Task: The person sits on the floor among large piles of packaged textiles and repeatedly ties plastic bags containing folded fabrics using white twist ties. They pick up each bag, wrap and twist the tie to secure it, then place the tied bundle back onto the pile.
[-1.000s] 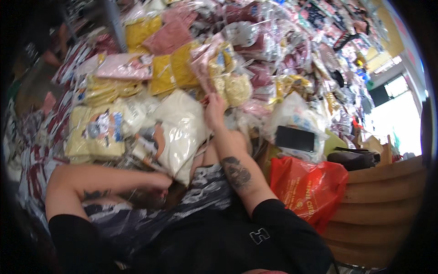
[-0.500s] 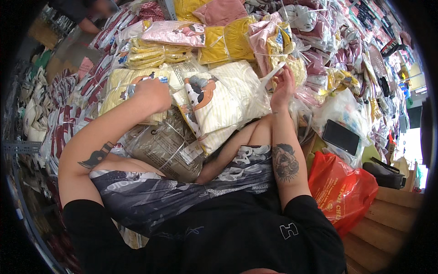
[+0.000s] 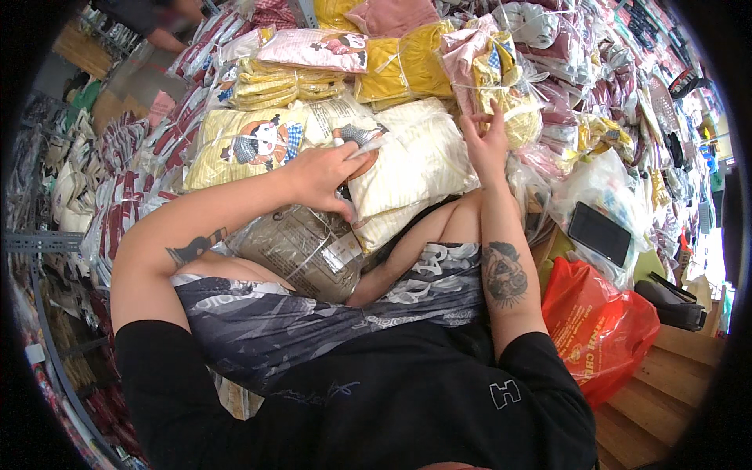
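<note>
Across my lap lies a plastic-wrapped bundle of cream-and-yellow striped clothes (image 3: 419, 160), with a printed cartoon partly covered at its left end. My left hand (image 3: 333, 176) is over that end, a whitish plastic strip (image 3: 370, 147) held at its fingers and its thumb down by the bundle's edge. At the bundle's right end my right hand (image 3: 487, 145) is raised, fingers apart and holding nothing. Left of these, a similar yellow bundle (image 3: 251, 145) shows its cartoon print. Below my left hand is a clear-wrapped brown printed package (image 3: 294, 243).
Wrapped yellow bundles (image 3: 403, 66) and a pink striped bundle (image 3: 313, 49) are stacked beyond. On my right are a black phone (image 3: 599, 233) on a white plastic bag, a red plastic bag (image 3: 595, 329) and a dark pouch (image 3: 670, 301). Another person's arm (image 3: 166, 39) shows at upper left.
My left hand has moved right from the yellow bundle onto the striped one. The whitish strip, earlier at my right hand, is now at my left; my right fingers have spread.
</note>
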The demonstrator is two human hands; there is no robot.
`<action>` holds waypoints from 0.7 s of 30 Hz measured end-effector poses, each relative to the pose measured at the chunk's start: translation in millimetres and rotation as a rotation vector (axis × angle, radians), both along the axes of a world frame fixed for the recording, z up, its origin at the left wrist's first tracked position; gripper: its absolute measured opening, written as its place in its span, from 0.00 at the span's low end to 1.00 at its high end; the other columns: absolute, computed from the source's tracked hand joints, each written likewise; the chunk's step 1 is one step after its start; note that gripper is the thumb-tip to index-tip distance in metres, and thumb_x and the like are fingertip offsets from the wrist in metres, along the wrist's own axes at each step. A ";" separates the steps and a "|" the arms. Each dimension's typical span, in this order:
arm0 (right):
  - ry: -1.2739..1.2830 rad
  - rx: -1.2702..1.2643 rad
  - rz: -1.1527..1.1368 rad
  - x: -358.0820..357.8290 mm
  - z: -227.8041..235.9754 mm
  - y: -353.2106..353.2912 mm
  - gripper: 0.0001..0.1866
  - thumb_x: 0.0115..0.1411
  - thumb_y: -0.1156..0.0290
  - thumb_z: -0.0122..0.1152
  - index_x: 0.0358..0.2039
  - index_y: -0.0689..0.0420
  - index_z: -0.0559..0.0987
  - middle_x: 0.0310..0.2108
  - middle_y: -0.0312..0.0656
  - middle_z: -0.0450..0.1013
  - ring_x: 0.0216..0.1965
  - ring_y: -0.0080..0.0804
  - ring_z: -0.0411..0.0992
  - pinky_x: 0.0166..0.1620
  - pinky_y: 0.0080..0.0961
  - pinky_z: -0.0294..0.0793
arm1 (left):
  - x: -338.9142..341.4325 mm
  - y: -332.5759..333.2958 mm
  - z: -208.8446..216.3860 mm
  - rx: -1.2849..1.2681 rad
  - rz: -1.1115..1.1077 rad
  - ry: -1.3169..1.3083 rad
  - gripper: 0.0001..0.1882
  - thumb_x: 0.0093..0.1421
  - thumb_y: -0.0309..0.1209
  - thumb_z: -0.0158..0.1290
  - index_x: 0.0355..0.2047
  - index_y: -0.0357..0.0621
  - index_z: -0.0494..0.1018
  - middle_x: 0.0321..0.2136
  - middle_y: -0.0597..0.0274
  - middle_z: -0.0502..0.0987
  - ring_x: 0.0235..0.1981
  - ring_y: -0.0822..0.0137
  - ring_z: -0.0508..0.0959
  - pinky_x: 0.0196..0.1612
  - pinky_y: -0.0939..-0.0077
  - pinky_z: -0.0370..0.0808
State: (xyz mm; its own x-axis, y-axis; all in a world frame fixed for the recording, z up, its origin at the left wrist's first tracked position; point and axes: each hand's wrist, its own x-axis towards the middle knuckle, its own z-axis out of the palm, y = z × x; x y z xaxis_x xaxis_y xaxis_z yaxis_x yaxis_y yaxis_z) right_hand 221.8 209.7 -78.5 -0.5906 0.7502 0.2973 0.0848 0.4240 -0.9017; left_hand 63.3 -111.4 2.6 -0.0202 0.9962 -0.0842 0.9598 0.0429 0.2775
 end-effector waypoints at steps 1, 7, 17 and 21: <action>-0.052 0.058 0.006 -1.6 -2.9 -0.8 0.33 0.65 0.65 0.73 0.66 0.64 0.72 0.39 0.39 0.77 0.34 0.22 0.77 0.35 0.21 0.79 | 3.1 1.1 -7.2 0.021 -0.029 0.008 0.49 0.49 0.48 0.74 0.66 0.39 0.69 0.48 0.52 0.73 0.43 0.48 0.81 0.41 0.56 0.80; -0.380 0.169 -0.001 -5.8 -16.5 -4.3 0.38 0.61 0.45 0.71 0.56 0.67 0.80 0.46 0.54 0.83 0.44 0.45 0.83 0.49 0.37 0.81 | 30.4 7.3 -38.4 0.124 -0.339 -0.046 0.36 0.47 0.40 0.73 0.55 0.42 0.75 0.38 0.59 0.74 0.36 0.55 0.83 0.34 0.58 0.79; -0.594 0.140 0.250 -16.8 -24.7 0.7 0.50 0.58 0.37 0.71 0.64 0.71 0.74 0.56 0.63 0.79 0.58 0.52 0.78 0.61 0.41 0.75 | 28.6 10.9 -47.3 0.269 -0.305 0.442 0.12 0.62 0.34 0.54 0.45 0.49 0.75 0.33 0.66 0.71 0.28 0.68 0.81 0.23 0.66 0.75; -0.441 0.013 0.459 -23.3 -19.7 -3.1 0.46 0.58 0.48 0.78 0.66 0.70 0.73 0.58 0.61 0.78 0.58 0.48 0.78 0.60 0.38 0.76 | 27.2 18.7 -54.9 0.348 -0.381 0.538 0.09 0.61 0.35 0.55 0.42 0.54 0.74 0.30 0.68 0.72 0.25 0.70 0.81 0.20 0.69 0.72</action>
